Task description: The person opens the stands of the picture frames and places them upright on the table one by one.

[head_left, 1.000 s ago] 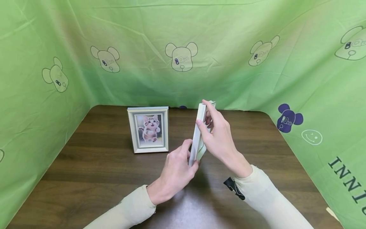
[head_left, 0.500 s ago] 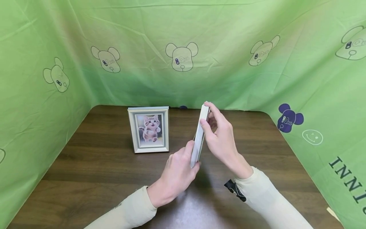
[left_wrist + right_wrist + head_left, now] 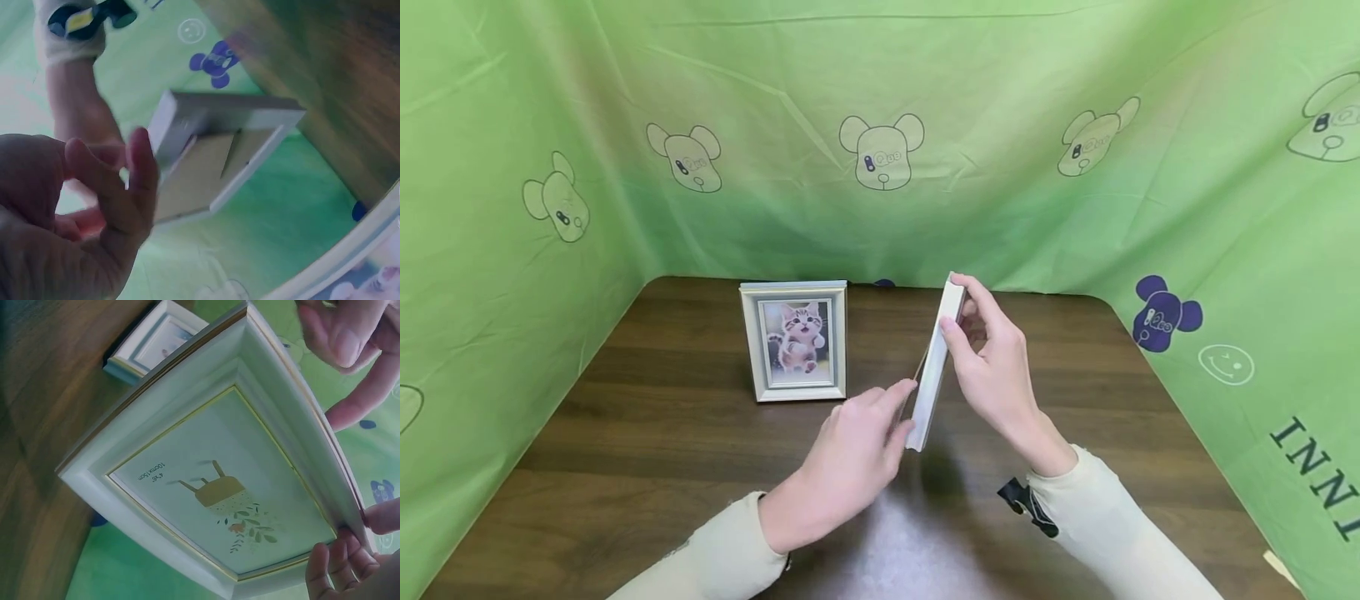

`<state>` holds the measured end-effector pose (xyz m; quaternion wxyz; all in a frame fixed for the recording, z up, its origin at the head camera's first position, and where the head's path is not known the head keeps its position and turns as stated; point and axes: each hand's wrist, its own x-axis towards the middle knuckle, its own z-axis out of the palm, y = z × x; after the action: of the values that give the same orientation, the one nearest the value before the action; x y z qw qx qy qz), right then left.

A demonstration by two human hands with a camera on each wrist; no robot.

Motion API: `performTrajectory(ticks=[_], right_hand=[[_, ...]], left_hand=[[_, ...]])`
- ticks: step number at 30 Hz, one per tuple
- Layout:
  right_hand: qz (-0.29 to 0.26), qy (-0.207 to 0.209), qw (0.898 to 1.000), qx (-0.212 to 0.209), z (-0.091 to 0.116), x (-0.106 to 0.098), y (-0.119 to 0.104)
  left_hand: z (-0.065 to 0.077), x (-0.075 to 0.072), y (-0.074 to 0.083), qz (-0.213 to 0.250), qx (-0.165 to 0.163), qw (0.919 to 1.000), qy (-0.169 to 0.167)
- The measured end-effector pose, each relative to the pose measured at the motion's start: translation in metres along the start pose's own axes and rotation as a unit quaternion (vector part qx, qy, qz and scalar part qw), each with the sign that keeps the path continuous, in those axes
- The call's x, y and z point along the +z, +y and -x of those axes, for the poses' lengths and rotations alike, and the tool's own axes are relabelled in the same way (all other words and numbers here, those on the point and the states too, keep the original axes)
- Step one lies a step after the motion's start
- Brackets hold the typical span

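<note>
A cream-white photo frame (image 3: 936, 367) is held up edge-on above the table. In the right wrist view its front shows a printed insert (image 3: 222, 494) with a stool and leaves. My right hand (image 3: 1000, 367) grips its upper right part, thumb on the near edge and fingers round the side. My left hand (image 3: 850, 450) is at the frame's lower left, fingers loosely bent; whether they touch the frame or its stand is unclear. The left wrist view shows the frame's back with a brown stand flap (image 3: 197, 165) standing slightly out.
A second frame (image 3: 793, 342) with a kitten picture stands upright on the dark wooden table (image 3: 647, 433), left of the hands. Green printed cloth (image 3: 880, 67) encloses the table's back and sides. A black buckle (image 3: 1028, 507) hangs at the right sleeve.
The held frame has turned so its near edge faces me and shifted slightly right with my right hand. My left hand has slid off its lower edge, down and left.
</note>
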<state>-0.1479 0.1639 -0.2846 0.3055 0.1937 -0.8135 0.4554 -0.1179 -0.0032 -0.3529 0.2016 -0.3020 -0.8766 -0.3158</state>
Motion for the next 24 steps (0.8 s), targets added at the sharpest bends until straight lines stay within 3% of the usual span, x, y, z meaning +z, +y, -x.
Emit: performTrajectory(ticks=[3,6,8,11,15,17,19,24], right_hand=[[-0.002,-0.002,1.000,-0.001,0.001,-0.001,0.000],[-0.005,-0.003,1.000,-0.002,0.002,-0.001,-0.001],[-0.006,-0.003,1.000,-0.001,0.002,-0.002,-0.002],[-0.008,-0.006,1.000,0.000,0.003,-0.001,-0.002],[-0.008,-0.009,1.000,0.000,0.003,-0.001,-0.003],[-0.007,-0.009,1.000,0.000,0.004,-0.001,-0.003],[-0.006,-0.008,1.000,0.000,0.004,-0.002,-0.003],[-0.005,-0.010,1.000,-0.002,0.005,-0.002,-0.003]], left_hand=[[-0.007,-0.008,-0.011,0.058,-0.014,0.9982,-0.010],[-0.017,-0.010,-0.026,0.143,-0.070,0.9865,-0.039],[-0.022,-0.007,-0.036,0.205,-0.116,0.9697,-0.066],[-0.026,0.001,-0.047,0.288,-0.172,0.9357,-0.108],[-0.026,0.011,-0.052,0.373,-0.213,0.8893,-0.155],[-0.026,0.013,-0.052,0.403,-0.224,0.8711,-0.170],[-0.027,0.015,-0.052,0.420,-0.235,0.8574,-0.182],[-0.028,0.016,-0.050,0.440,-0.243,0.8410,-0.200]])
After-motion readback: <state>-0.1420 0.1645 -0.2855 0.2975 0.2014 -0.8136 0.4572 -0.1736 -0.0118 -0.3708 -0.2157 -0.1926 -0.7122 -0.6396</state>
